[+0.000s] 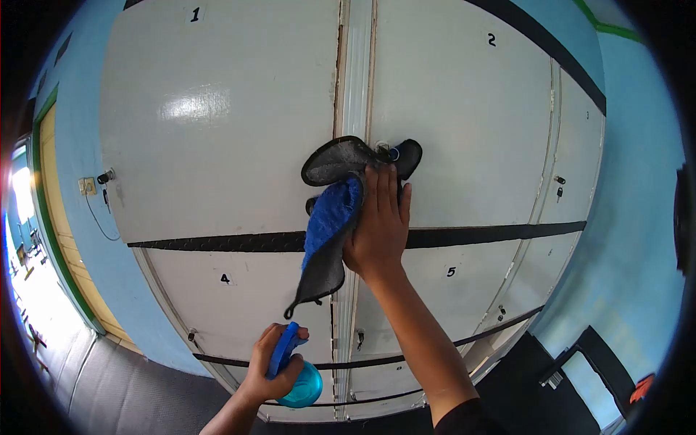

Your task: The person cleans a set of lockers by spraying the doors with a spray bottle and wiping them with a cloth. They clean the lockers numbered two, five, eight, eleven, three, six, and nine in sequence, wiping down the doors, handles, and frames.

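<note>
My left hand (272, 366) is closed around a spray bottle with a blue trigger head (284, 349) and a turquoise body (302, 386). It is low in view, in front of the lower lockers. Higher up, my right hand (378, 221) presses a blue and grey cleaning cloth (333, 217) with black edging against the locker front, fingers stretched upward and holding it there. The cloth lies folded over the strip between door 1 (217, 145) and door 2 (464, 130). One loop-ended corner hangs down. Part of a key ring (394, 154) shows beside the cloth's upper fold.
Below a black band (217, 243) are door 4 (239, 290) and door 5 (449, 297). Keys (560, 192) hang from a lock at the right; another lock (106, 176) sticks out at the left. Dark furniture (580, 370) stands lower right, and a yellow door (65, 232) is at the left.
</note>
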A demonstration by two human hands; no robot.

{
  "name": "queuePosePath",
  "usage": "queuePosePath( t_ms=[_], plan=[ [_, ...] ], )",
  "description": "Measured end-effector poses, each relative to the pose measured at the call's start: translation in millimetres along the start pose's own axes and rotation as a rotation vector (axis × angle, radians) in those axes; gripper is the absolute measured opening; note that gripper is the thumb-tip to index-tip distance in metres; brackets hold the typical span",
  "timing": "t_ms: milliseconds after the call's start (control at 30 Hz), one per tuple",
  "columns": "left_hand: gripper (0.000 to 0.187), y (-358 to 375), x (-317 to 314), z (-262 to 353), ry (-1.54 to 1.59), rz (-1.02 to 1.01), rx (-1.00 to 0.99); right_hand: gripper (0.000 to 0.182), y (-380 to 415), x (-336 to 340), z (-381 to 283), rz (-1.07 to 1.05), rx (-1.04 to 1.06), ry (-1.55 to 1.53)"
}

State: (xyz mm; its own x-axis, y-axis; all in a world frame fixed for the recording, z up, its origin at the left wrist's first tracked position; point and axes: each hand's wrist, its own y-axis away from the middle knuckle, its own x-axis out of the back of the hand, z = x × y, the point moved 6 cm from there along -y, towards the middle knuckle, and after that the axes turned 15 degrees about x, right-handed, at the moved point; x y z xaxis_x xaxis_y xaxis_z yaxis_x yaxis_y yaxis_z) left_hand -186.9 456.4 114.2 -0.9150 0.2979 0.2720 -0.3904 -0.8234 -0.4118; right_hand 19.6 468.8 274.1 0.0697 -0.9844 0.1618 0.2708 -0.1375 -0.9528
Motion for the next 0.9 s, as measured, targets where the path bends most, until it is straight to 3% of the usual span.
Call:
queuePosePath(
  t_ms=[67, 233, 333, 400, 500, 567, 667, 767, 833, 867, 900],
  plan=[
    [0.043, 1.9, -8.2, -8.2, 0.046, -0.01, 0.015, 0.065, 10.1, 2.0, 2.2, 0.032, -0.012, -0.018],
    [0.045, -3.4, -23.8, -7.6, -0.014, -0.056, 0.05, 0.057, 111.3, 11.6, -13.0, -0.178, 0.053, -0.205],
    [0.047, -8.5, -42.0, 4.4, -0.039, -0.037, -0.094, 0.062, 190.1, 3.2, -9.3, -0.343, -0.02, -0.353],
    [0.053, -6.1, -71.9, 13.5, -0.258, -0.123, -0.276, 0.066, 231.7, 13.0, -8.1, -0.321, -0.204, -0.493],
    [0.044, -1.6, -125.0, -1.1, 0.049, -0.18, -0.419, 0.069, 276.8, 35.7, -12.0, -0.431, -0.3, -0.639],
    [0.045, -1.6, -163.5, -36.8, 0.07, -0.508, 0.164, 0.07, 296.6, 46.1, -0.5, -0.481, -0.273, -0.695],
    [0.055, 6.8, -215.9, -119.3, 0.088, -0.515, 0.012, 0.063, 368.1, 69.1, 31.1, -0.526, -0.285, -0.807],
    [0.053, 10.3, -241.4, -34.5, 0.018, -0.52, -0.131, 0.059, 393.8, 103.8, 60.6, -0.574, -0.326, -0.863],
    [0.053, 16.8, -267.4, -34.2, -0.054, -0.513, -0.204, 0.066, 391.3, 125.2, 79.0, -0.794, -0.926, -1.153],
    [0.053, 19.7, -278.7, -32.6, -0.129, -0.486, -0.283, 0.058, 443.6, 110.8, 88.8, -0.824, -0.901, -0.909],
    [0.053, 19.7, -291.1, -33.7, -0.131, -0.5, -0.272, 0.058, 464.2, 104.7, 94.0, -0.824, -0.92, -0.912]
  ],
)
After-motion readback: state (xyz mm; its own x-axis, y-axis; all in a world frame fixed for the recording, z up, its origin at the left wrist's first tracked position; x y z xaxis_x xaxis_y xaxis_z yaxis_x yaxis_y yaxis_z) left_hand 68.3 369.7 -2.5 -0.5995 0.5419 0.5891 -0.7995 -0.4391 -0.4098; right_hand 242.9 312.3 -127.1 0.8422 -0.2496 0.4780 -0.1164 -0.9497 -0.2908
